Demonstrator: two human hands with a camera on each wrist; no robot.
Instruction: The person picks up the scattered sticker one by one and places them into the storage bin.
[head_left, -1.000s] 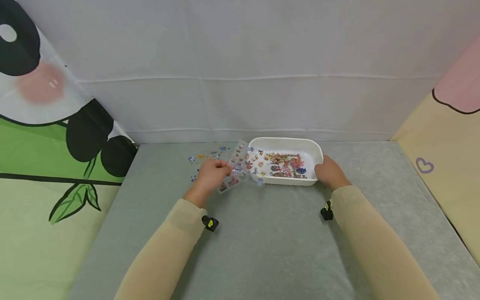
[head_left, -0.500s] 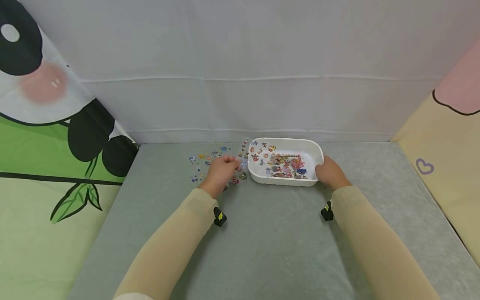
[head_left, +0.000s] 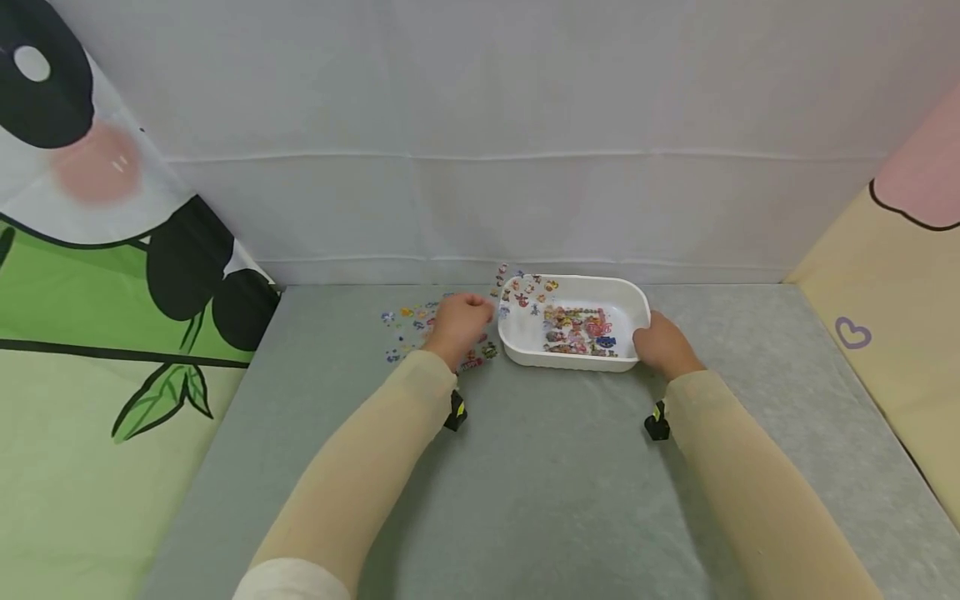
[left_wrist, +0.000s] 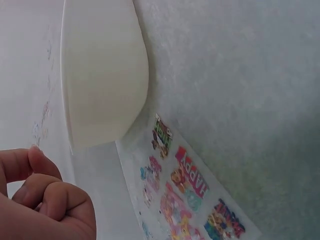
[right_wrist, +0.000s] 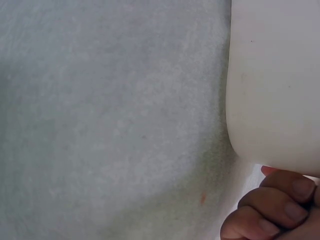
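Observation:
My left hand pinches a clear sticker sheet by its edge between thumb and forefinger, the other fingers curled in. The sheet, dotted with small colourful stickers, overlaps the left end of a white plastic tray in the head view. More stickers lie in a colourful pile inside the tray. At the tray's right end, my right hand grips the rim and wall. Under and left of the left hand, clear sheets with stickers lie flat on the table, one showing the word HAPPY.
A grey cloth covers the table. Behind the tray rises a white fabric backdrop. Printed panels stand at either side, green with a cartoon on the left and yellow on the right.
My left hand has moved right and away from me with the sticker sheet, which was slanting over the table by the tray and now reaches over its upper left corner. The right hand stays put.

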